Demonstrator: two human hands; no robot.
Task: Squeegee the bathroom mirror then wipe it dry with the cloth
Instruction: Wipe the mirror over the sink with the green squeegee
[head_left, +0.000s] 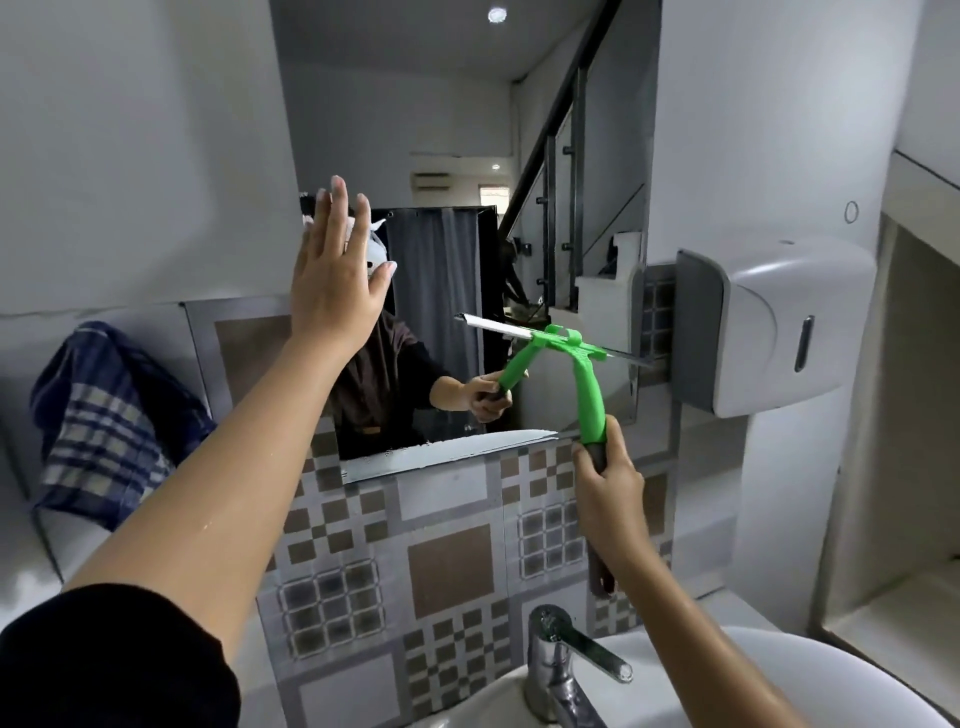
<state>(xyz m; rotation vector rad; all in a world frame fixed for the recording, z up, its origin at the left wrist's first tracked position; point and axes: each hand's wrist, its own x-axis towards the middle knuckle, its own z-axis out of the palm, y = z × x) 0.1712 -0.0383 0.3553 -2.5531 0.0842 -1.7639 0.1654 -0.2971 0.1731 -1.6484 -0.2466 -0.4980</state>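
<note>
The bathroom mirror (457, 130) hangs on the wall above patterned tiles. My right hand (610, 486) grips the dark lower end of a green squeegee (589, 387). Its metal blade lies against the mirror's lower right part, close to the right edge. My left hand (337, 275) is raised flat with fingers spread at the mirror's left edge, holding nothing. A blue and white checked cloth (111, 421) hangs at the left, beside my left forearm. The mirror reflects a person holding the squeegee.
A white and grey wall dispenser (769, 322) juts out just right of the mirror, near the blade's end. Below are a chrome tap (563, 667) and a white basin (810, 675). A recessed shelf (914, 364) sits at the far right.
</note>
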